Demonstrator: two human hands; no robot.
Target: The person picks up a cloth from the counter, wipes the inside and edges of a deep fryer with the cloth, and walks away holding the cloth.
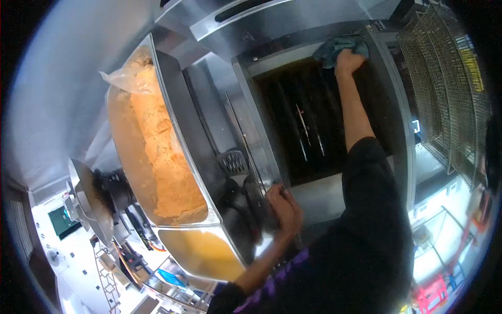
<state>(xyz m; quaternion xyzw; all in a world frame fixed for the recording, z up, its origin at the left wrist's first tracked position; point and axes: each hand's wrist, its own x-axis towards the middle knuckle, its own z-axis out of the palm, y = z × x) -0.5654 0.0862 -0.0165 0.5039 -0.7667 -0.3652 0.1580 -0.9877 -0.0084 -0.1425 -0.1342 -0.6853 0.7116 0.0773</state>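
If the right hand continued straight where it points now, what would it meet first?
The cloth at the right hand, then probably the metal back panel; depth is unclear.

Light is patchy. The pale floor [73, 267] at 8 o'clock and the area at 4 o'clock blow out to white, while the dark liquid [282, 104] around the centre sinks almost to black, broken by thin streaks of glare. A soft sheen crosses the steel panel [272, 23] at 12 o'clock. The cloth [342, 49] near 1 o'clock sits in dull light; the black sleeve [374, 183] at 4 loses detail. Wide-angle distortion bows the wire baskets [439, 94] towards 3, and black vignetting rounds the corners.
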